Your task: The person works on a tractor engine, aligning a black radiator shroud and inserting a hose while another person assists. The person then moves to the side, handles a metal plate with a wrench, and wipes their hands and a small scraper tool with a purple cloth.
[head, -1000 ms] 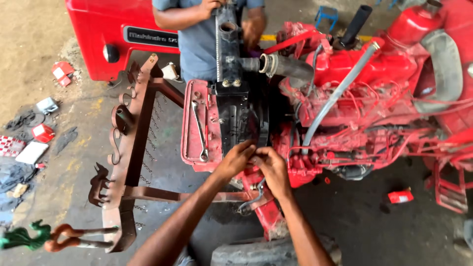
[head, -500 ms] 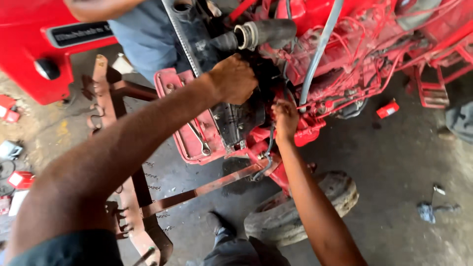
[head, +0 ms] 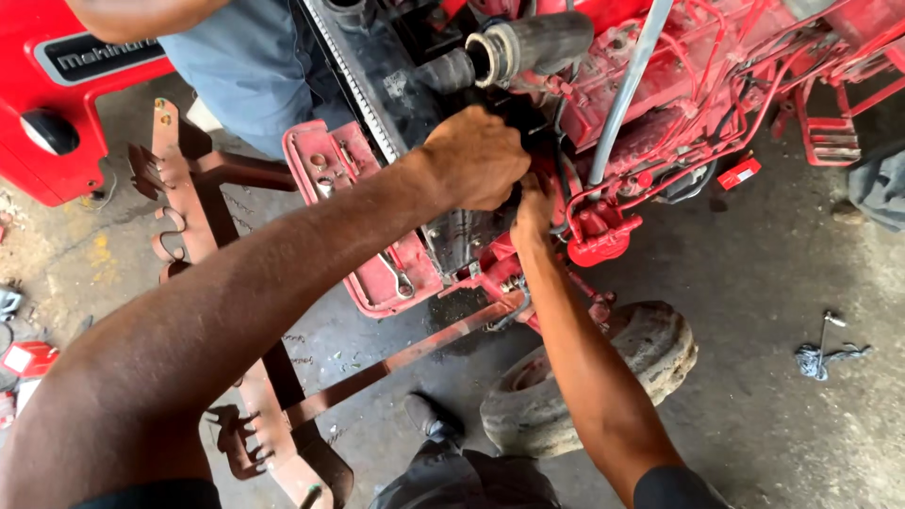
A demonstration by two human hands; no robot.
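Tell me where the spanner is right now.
In the head view, the spanner lies on the red tray left of centre, just below the left hand and forearm, beside the dark engine block.

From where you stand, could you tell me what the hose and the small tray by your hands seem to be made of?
Hose: probably rubber, matte black, dusty, with a metal clamp ring at its end. Tray: looks like pressed sheet metal, red paint worn and grimy, raised rim.

Both hands at red tractor engine [head: 679, 113]: left hand [head: 476, 155] fisted beside black hose [head: 528, 47], right hand [head: 534, 209] just below, fingers hidden.
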